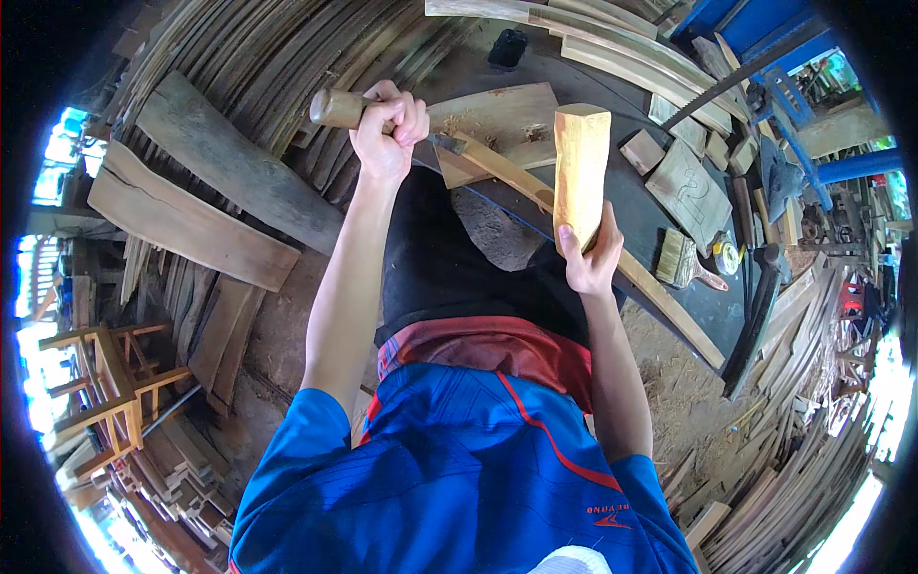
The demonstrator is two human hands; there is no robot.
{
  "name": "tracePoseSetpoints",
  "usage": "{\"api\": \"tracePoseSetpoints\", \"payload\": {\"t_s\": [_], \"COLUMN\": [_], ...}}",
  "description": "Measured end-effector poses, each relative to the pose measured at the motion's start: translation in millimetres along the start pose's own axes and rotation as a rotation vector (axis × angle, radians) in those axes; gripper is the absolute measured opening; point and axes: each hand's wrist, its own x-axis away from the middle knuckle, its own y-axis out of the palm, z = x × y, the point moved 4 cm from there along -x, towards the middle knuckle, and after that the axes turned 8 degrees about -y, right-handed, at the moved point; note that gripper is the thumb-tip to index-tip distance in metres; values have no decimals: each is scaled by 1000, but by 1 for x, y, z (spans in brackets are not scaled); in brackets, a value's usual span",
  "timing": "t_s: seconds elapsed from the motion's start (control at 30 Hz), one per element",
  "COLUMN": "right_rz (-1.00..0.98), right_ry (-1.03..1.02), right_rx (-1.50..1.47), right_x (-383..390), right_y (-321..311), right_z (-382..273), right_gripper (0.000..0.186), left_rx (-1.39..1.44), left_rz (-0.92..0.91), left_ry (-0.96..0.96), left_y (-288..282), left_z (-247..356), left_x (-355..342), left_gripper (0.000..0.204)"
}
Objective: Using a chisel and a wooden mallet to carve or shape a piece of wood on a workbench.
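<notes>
Left hand (387, 129) fisted round wooden chisel handle (337, 107), blade on curved strip (574, 234) atop the bench; right hand (591, 258) gripping raised mallet block (580, 172); off-centre blow could glance onto left knuckles or skid the blade

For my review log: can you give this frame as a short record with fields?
setting: wood workshop, planks stacked all around
left hand: fist round a wooden handle, metal end on a curved strip
right hand: grips a wooden block, held upright
bench: brush, carved board, small offcuts
left of person: wooden stool
</notes>
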Motion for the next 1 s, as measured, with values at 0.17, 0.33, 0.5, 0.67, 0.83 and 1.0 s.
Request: {"api": "tracePoseSetpoints", "payload": {"t_s": [0.17, 0.33, 0.5, 0.67, 0.83, 1.0], "right_rz": [9, 36, 63, 31, -6, -141], "right_ry": [-10, 67, 160, 318, 367, 252], "right_rx": [-4, -71, -233, -485, -453, -77], "right_x": [-1, -3, -7, -21, -32, -59], "right_y": [0, 0, -1, -6, -9, -14], "right_z": [1, 5, 14, 7, -1, -48], "right_gripper": [39, 38, 38, 41, 38, 38], "left_rx": [-28, -34, 45, -34, -95, -124], "left_rz": [-5, -48, -63, -111, -138, -153], "left_ry": [7, 49, 74, 77, 58, 57], "left_y": [6, 6, 1, 11, 13, 16], "left_z": [0, -4, -5, -7, -8, -11], "left_x": [-1, 1, 8, 11, 12, 11], "left_gripper": [23, 23, 23, 23, 23, 22]}}
